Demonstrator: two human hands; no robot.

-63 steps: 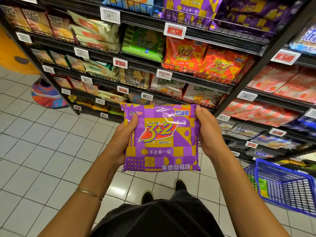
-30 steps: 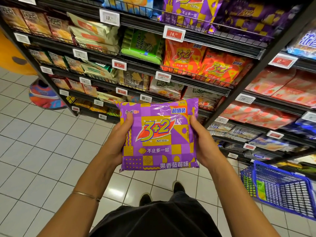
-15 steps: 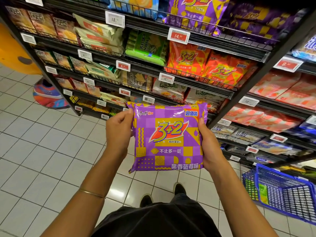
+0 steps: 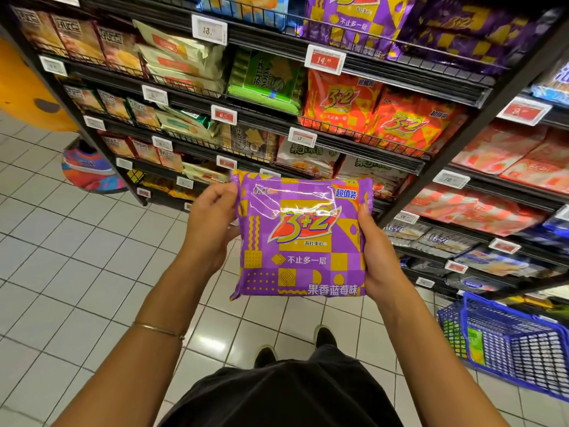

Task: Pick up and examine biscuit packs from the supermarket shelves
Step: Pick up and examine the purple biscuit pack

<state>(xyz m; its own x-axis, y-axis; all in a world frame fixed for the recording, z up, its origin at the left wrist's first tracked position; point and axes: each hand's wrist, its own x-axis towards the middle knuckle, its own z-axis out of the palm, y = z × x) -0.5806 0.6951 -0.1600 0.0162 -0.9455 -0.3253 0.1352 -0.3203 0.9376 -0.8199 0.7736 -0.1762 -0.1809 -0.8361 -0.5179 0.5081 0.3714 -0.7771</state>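
A purple and yellow "3+2" biscuit pack is held upright in front of me, its printed front facing the camera. My left hand grips its upper left edge, fingers curled round the corner. My right hand holds the right side, thumb on the front edge and fingers hidden behind the pack. More purple 3+2 packs sit on the top shelf, and orange 3+2 packs on the shelf below.
Black wire shelves full of biscuit packs with price tags run from upper left to right. A blue shopping basket stands on the tiled floor at lower right. My shoes show below the pack. White tiled floor spreads to the left.
The pack has risen a little and shifted right. My left hand moved from the pack's lower left side up to its top left corner. The right hand keeps its hold.
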